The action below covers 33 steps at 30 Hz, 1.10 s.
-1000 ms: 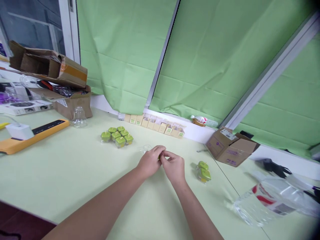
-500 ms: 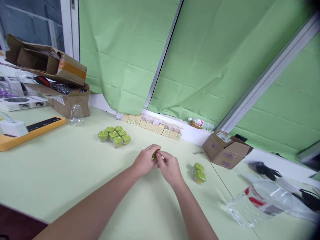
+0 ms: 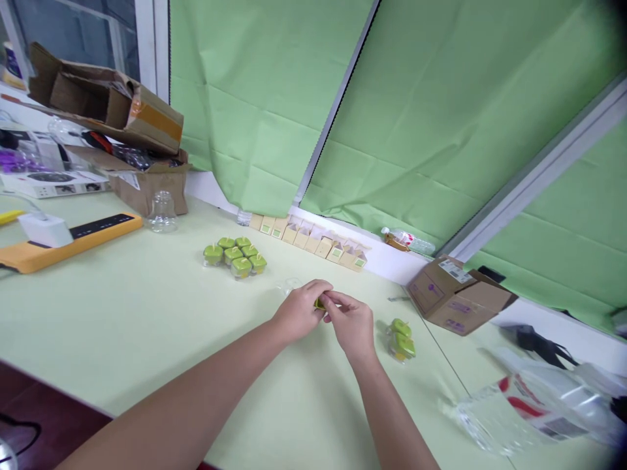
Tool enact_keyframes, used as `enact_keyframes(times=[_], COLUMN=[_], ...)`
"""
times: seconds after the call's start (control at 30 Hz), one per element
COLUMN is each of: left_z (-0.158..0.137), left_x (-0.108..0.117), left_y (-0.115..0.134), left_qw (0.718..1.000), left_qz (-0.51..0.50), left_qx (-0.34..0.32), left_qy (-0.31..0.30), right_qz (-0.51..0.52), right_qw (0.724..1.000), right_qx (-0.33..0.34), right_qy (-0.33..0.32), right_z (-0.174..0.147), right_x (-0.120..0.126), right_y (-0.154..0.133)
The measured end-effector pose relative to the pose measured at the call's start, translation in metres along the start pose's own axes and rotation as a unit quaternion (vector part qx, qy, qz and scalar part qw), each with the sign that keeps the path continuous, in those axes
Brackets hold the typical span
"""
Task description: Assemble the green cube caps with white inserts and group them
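My left hand (image 3: 304, 312) and my right hand (image 3: 351, 321) meet over the middle of the table, both with fingers closed on a small green candle (image 3: 319, 303). Most of that candle is hidden behind the fingers. Just beyond my left hand lies a clear plastic piece (image 3: 290, 285), perhaps a small cup or lid. To the left stands a cluster of several green candles (image 3: 241, 264) in clear cups, with pale wicks on top. Two more candles (image 3: 402, 344) of the same kind sit to the right of my right hand.
Small cardboard boxes (image 3: 313, 243) line the table's back edge. A carton (image 3: 458, 297) and a large clear bottle (image 3: 524, 408) are at the right. On the left are a clear jar (image 3: 162, 214), an orange power strip (image 3: 105, 237) and stacked cardboard boxes (image 3: 155, 127).
The whole view has shifted, so hands and table things appear further right. Both hands keep their hold on the candle, with little change in the fingers.
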<state>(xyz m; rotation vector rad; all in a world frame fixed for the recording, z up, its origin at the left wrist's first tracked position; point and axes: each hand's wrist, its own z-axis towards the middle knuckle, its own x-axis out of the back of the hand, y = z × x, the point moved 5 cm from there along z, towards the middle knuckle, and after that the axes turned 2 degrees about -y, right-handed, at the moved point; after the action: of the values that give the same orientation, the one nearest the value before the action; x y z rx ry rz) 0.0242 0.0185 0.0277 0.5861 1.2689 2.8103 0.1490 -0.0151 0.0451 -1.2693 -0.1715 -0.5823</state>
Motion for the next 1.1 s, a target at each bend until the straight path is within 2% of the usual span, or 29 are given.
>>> enact_keyframes(times=[0.13,0.2,0.4,0.57,0.6,0.67,0.77,0.93,1.03,1.1], left_z=[0.001,0.001,-0.001,-0.001,-0.001,-0.001,-0.002,-0.006,-0.005,-0.003], left_x=[0.002,0.001,-0.001,-0.001,-0.001,-0.001,-0.003,-0.004,-0.006,-0.009], left_y=[0.001,0.001,0.002,0.005,0.007,0.01,0.015,0.015,0.005,-0.003], left_qw=[1.0,1.0,1.0,0.999,0.999,0.999,0.997,0.997,0.983,0.953], left_qz=[-0.001,-0.002,-0.003,-0.004,-0.008,-0.022,-0.04,-0.069,-0.172,-0.272], left_qx=[0.006,0.003,-0.019,-0.032,-0.038,-0.05,-0.058,-0.033,0.05,0.131], left_qy=[0.003,0.003,-0.01,-0.003,0.001,0.006,0.008,-0.022,-0.034,-0.04], right_qz=[0.037,0.03,-0.112,-0.097,-0.067,0.018,0.105,0.149,0.176,0.189], right_qw=[0.998,0.998,0.992,0.991,0.995,1.0,0.986,0.978,0.975,0.972], right_qx=[0.004,0.009,0.044,0.011,-0.002,-0.026,-0.041,-0.049,-0.06,-0.069], right_qy=[-0.049,-0.05,0.026,0.094,0.08,-0.004,-0.121,-0.135,-0.121,-0.12], right_z=[0.002,0.001,-0.005,-0.001,0.001,0.006,0.007,0.009,0.011,0.011], right_x=[-0.003,-0.003,0.001,0.014,0.015,0.011,0.003,0.007,0.017,0.021], right_y=[0.0,-0.001,-0.014,-0.008,-0.004,0.003,0.007,0.011,0.014,0.013])
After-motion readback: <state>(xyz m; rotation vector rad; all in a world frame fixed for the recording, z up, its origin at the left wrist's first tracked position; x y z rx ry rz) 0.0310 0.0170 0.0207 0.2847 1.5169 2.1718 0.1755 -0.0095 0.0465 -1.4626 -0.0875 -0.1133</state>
